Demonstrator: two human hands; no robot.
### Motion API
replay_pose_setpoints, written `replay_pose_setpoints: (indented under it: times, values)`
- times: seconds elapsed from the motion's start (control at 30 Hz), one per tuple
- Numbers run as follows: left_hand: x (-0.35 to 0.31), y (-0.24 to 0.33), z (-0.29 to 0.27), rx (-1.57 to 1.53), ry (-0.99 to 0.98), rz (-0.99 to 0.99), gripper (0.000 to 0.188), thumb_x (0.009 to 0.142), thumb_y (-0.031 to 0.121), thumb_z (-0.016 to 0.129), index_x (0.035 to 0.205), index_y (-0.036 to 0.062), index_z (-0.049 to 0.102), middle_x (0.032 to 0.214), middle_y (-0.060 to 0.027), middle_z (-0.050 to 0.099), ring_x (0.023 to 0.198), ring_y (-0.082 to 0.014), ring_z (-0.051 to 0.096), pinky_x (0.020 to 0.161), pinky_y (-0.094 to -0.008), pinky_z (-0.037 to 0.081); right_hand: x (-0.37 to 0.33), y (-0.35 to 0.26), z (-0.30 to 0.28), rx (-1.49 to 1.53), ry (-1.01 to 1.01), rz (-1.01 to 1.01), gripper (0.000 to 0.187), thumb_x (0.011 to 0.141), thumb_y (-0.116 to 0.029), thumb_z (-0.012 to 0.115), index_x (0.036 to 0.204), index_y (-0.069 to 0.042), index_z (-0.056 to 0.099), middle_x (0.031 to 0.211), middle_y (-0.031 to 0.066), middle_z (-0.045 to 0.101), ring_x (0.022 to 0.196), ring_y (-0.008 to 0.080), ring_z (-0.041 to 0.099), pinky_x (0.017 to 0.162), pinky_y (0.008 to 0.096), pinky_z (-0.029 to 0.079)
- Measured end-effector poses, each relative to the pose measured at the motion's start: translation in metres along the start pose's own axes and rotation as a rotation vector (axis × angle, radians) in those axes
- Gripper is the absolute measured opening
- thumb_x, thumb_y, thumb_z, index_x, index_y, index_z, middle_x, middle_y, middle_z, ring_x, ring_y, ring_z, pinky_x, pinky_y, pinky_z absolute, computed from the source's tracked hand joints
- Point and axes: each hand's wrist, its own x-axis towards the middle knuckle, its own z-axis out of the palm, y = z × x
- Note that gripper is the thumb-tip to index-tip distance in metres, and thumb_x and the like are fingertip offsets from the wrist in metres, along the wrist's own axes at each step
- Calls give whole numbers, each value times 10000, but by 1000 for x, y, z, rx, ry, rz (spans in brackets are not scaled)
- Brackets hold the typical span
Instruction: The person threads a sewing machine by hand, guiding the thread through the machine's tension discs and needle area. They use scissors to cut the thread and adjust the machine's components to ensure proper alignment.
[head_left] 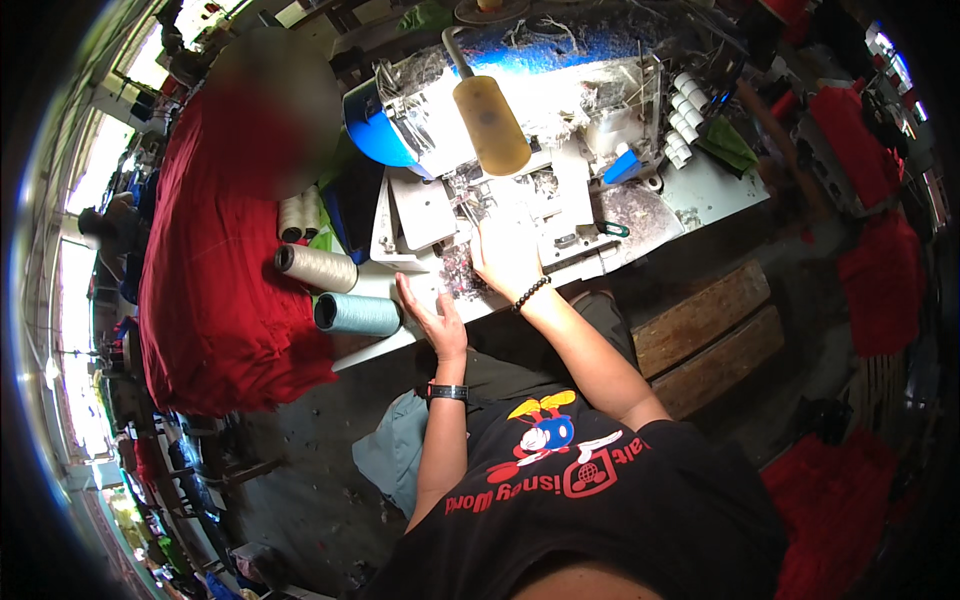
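My left hand (440, 325) is at the front edge of the white machine table (412, 288), palm turned inward. Its fingers are stretched and apart, and nothing is in it. A sewing machine (545, 185) stands in front of me under a bright lamp. My right hand (505, 262), with a beaded bracelet at its wrist, reaches in close to the needle area. Glare washes out its fingers, so whether they hold anything is hidden. Dark reddish lint (462, 278) lies on the table between my hands. A light blue thread cone (358, 314) lies just left of my left hand.
A cream thread cone (318, 268) lies behind the blue one. Red fabric (215, 290) is heaped at the left. A yellowish lamp head (492, 125) hangs over the machine. White spools (685, 115) line its right end. A wooden bench (705, 330) stands at the right.
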Motion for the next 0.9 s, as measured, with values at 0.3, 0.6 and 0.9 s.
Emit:
replay_pose_setpoints:
  times: [0.3,0.6,0.9]
  values:
    - [1,2,0,10,-12,-20,675,886,15,553,1463,15,204,1471,-214,258,1341,-335,314,1104,-435,258,6,-4,0,34,66,-56,138,789,-161,562,758,-28,582,706,149,550,721,314,567,712,459,444]
    - [1,2,0,16,-19,-4,671,887,17,558,1459,10,208,1468,-212,260,1334,-332,321,1104,-433,258,-16,-1,8,31,49,-19,160,776,-154,557,809,-2,597,761,188,576,726,335,564,736,448,456]
    - [0,1,-1,20,-10,4,687,870,-2,561,1460,13,211,1466,-209,264,1336,-335,322,1105,-431,258,4,-5,-15,202,-72,88,179,791,-149,549,852,14,593,832,213,592,801,359,581,836,449,456]
